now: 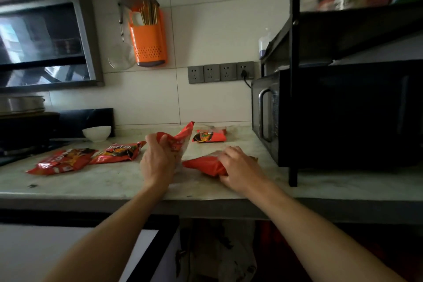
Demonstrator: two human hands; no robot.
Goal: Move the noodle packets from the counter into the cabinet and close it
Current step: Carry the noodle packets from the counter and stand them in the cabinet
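Taking the black microwave (pixel 343 117) at the right of the pale marble counter (pixel 114 181) as my marker: farthest left of it lie two flat red noodle packets (pixel 61 161), end to end near the small white bowl (pixel 96 133). Closer in, my left hand (pixel 158 158) has its fingers curled round a crumpled red noodle packet (pixel 180 138), lifted on end off the stone. Just left of the microwave's front corner, my right hand (pixel 240 168) closes over another red packet lying flat (pixel 203 165). A fifth red packet (pixel 209 136) rests behind it, by the wall and beside the microwave door.

The slippery wrappers worry me: gripped by one corner, a packet could slide out and drop off the counter edge, or I could crush the noodles by squeezing. Carrying one per hand, I may also fumble the cabinet door.

The counter looks stained and scuffed. White tiles back it, with an orange chopstick holder (pixel 148 39) and grey sockets (pixel 220 72); a black rack stands over the microwave.
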